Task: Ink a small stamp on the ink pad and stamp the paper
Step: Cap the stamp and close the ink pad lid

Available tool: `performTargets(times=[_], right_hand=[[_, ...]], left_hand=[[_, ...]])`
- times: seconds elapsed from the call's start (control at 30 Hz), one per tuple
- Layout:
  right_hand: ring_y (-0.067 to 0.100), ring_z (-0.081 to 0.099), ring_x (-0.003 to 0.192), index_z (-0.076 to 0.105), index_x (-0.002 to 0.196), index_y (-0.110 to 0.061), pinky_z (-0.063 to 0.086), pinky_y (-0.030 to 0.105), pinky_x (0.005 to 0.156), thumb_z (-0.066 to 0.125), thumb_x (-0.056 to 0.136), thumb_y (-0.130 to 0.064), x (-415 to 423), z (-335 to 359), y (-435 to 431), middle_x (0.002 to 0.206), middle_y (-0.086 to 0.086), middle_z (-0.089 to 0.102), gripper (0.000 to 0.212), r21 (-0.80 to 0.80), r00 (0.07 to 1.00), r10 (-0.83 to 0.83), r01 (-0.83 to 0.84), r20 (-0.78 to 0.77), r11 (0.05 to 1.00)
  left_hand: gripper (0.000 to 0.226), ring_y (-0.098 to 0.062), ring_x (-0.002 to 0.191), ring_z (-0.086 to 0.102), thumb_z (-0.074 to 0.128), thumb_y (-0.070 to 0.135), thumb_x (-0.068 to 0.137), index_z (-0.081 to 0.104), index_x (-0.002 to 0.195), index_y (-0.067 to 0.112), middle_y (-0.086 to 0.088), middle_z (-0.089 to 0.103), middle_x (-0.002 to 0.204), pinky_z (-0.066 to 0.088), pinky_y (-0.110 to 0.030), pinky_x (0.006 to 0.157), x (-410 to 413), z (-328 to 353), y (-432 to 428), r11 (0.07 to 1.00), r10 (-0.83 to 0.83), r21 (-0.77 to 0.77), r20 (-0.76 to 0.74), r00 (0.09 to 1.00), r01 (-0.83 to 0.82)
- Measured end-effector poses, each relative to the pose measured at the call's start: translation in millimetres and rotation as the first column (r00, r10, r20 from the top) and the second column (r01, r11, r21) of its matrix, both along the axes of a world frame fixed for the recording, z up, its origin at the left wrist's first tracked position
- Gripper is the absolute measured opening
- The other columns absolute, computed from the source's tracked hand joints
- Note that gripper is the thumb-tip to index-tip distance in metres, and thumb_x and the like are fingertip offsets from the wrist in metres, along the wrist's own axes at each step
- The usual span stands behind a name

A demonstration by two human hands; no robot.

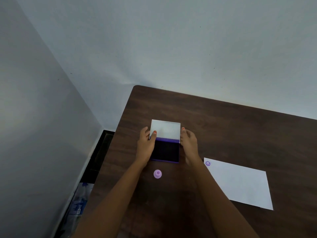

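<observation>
An ink pad with a dark purple surface lies open on the brown table, its white lid standing up at the far side. My left hand grips the lid's left edge, thumb on its inner face. My right hand holds the lid's right edge. A small lilac stamp stands by itself on the table, just in front of the pad and between my forearms. A white sheet of paper lies to the right, bearing one purple stamped face in its far left corner.
The table's left edge runs close to the pad, with a gap to a grey wall on the left. Plastic-wrapped items lie on the floor in that gap. A pale wall stands behind the table.
</observation>
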State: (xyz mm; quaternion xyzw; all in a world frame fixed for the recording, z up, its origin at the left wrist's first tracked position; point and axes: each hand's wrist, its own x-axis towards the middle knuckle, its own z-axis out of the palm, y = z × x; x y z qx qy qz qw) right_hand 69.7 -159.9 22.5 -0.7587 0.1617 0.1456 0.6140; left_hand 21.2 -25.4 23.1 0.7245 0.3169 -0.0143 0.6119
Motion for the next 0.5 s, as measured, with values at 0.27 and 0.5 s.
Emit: performTargets(times=[0.27, 0.5], right_hand=[[0.01, 0.048, 0.103, 0.041, 0.127, -0.019, 0.044, 0.016, 0.076, 0.053, 0.089, -0.022, -22, 15, -14, 0.13, 0.007, 0.052, 0.04, -0.092, 0.982, 0.1, -0.086, 0.163, 0.992], [0.018, 0.052, 0.115, 0.058, 0.113, -0.006, 0.033, 0.019, 0.096, 0.052, 0.086, -0.002, -61, 12, -20, 0.126, 0.015, 0.058, 0.028, -0.371, 0.913, 0.304, -0.192, 0.271, 0.908]], left_hand=[[0.048, -0.011, 0.103, 0.054, 0.044, -0.004, 0.09, 0.041, 0.13, 0.022, -0.008, 0.055, 0.125, 0.047, -0.029, 0.089, -22, 14, 11, 1.0, -0.021, 0.002, 0.084, 0.996, 0.021], [0.042, -0.018, 0.114, 0.052, 0.044, -0.005, 0.089, 0.05, 0.125, 0.014, -0.011, 0.056, 0.128, 0.043, -0.028, 0.094, -49, 9, 1, 0.986, -0.11, 0.13, 0.013, 0.994, 0.107]])
